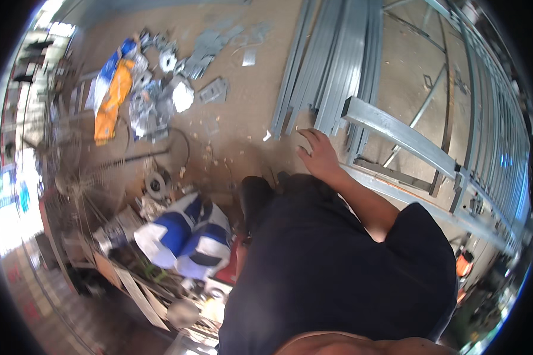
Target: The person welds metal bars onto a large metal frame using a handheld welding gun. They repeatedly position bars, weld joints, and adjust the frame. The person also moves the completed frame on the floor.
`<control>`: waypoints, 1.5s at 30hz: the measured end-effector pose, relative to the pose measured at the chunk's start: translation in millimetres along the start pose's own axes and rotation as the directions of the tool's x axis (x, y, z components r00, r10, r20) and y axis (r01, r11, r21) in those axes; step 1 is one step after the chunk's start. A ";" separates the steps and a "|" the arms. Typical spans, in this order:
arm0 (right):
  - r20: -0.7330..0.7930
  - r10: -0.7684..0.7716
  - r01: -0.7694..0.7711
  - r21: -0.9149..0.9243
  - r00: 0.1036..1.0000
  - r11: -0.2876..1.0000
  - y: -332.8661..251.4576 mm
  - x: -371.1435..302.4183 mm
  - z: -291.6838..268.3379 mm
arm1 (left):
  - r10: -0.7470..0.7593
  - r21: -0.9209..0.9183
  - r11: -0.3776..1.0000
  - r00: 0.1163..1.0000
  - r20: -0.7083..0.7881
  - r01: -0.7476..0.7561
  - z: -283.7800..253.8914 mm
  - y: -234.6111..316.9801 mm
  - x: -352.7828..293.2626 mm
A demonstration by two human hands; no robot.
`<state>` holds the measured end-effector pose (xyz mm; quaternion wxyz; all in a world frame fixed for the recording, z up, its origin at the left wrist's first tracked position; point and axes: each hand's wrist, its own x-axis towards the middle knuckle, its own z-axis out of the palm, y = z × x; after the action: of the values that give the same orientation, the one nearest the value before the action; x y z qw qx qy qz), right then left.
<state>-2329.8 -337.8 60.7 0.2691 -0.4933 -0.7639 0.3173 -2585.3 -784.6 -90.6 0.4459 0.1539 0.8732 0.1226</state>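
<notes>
My right hand (318, 155) reaches out with its fingers apart and nothing visible in them. It is nearest the near ends of a bundle of long grey metal channels (339, 65) lying on the floor. Just to its right is a raised box-shaped metal beam (403, 135), part of a metal frame. Of my left side, only a sliver of arm (241, 255) shows past my dark shirt, beside something red. The fingers of that hand cannot be made out.
Blue-and-white sacks (204, 245) and a roll (156, 184) are at lower left, next to a wire-caged fan (74, 183). An orange-and-blue bag (114, 97), crumpled plastic and metal offcuts (204, 53) lie at upper left. A barred metal frame (497, 112) stands at right.
</notes>
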 end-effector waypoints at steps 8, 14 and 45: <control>0.204 0.852 -0.844 -0.155 0.482 0.514 68.9 28.7 15.1 | 0.009 0.137 0.990 0.990 0.138 -0.028 -109.1 156.2 232.1; -0.027 0.968 -0.947 -0.213 0.250 0.239 49.0 50.5 19.2 | 0.239 0.052 0.957 0.881 0.409 -0.284 -192.2 348.7 397.8; -0.497 0.655 -0.777 0.585 -0.569 -0.232 210.4 225.6 -129.5 | 0.277 0.378 -0.338 0.293 0.915 -0.862 158.8 1172.8 430.0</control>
<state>-2196.4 -35.2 9.6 0.1579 -0.9751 0.1245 0.0939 -2507.3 472.2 -87.9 0.2817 0.8573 0.3413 -0.2632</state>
